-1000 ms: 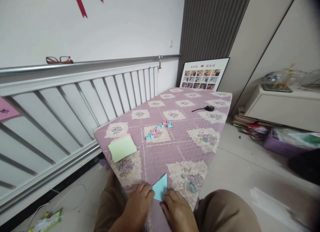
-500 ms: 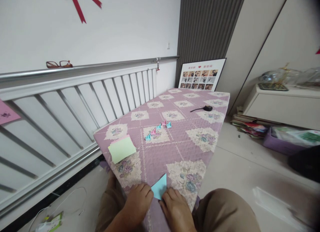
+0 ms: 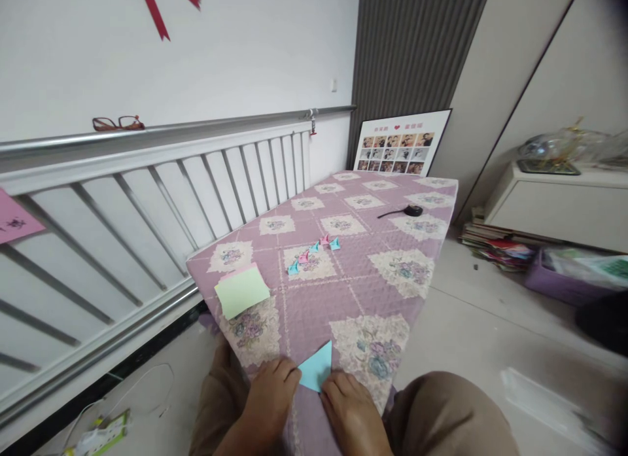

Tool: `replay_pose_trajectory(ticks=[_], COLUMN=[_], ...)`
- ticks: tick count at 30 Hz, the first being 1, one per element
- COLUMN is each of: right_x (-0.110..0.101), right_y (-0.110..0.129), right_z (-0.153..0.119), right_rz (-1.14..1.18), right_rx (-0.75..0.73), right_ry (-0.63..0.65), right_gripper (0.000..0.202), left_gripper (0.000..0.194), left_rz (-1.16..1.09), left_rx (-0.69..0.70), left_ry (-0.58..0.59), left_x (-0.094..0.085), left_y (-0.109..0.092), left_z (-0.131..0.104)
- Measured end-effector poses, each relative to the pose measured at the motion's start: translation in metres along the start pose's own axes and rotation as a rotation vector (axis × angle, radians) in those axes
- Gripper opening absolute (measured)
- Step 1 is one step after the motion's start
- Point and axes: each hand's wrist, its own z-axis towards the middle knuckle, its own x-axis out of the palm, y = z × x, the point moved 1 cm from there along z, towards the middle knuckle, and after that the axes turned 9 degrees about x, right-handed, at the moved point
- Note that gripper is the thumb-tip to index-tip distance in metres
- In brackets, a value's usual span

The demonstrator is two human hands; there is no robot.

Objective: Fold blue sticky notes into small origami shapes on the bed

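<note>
A folded sheet of light blue paper point(image 3: 318, 368) lies on the cloth-covered table point(image 3: 314, 315) close to me, one pointed corner facing away. My left hand point(image 3: 271, 396) has its fingers closed at the paper's left corner. At the lower right edge, the bent fingers of my right hand point(image 3: 352, 407) hold the paper, covering part of it. Farther up the cloth stands a row of small folded pieces, among them a blue folded paper piece point(image 3: 293, 267) and a pink folded paper piece point(image 3: 324, 239). A stack of pale green and pink paper squares point(image 3: 243, 292) is at the left edge.
A black tape measure point(image 3: 413, 210) rests toward the table's far right. White railing point(image 3: 196, 201) runs along the left side, with eyeglasses point(image 3: 118, 123) on its metal bar. A photo board point(image 3: 396, 142) leans beyond the far end. A purple bin point(image 3: 554, 279) stands on the right.
The view has shifted slightly, so the scene sits a little to the right. Both hands stay at the blue paper; its folded shape looks much the same.
</note>
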Motion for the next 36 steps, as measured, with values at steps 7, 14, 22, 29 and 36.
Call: replay_pose_trajectory(ticks=[7, 14, 22, 29, 36], right_x=[-0.002, -0.007, -0.010, -0.026, -0.047], right_y=[0.002, -0.003, -0.008, -0.012, -0.013], right_z=[-0.001, -0.002, 0.005, 0.005, 0.005], right_rz=[0.037, 0.078, 0.174, 0.281, 0.312], right_rx=[-0.006, -0.044, -0.005, -0.059, -0.061], right_ry=[-0.051, -0.081, -0.046, -0.131, -0.208], right_gripper=[0.006, 0.019, 0.019, 0.015, 0.014], left_gripper=[0.011, 0.018, 0.034, 0.066, 0.066], left_rz=[-0.028, -0.219, -0.826, -1.692, -1.688], left_rx=[-0.009, 0.002, -0.359, -0.840, -0.816], left_ry=[-0.033, -0.171, -0.380, -0.176, -0.214], left_x=[-0.007, -0.006, 0.004, -0.011, -0.010], left_y=[-0.006, -0.028, -0.029, -0.034, -0.041], left_z=[0.002, -0.012, -0.023, -0.008, -0.009])
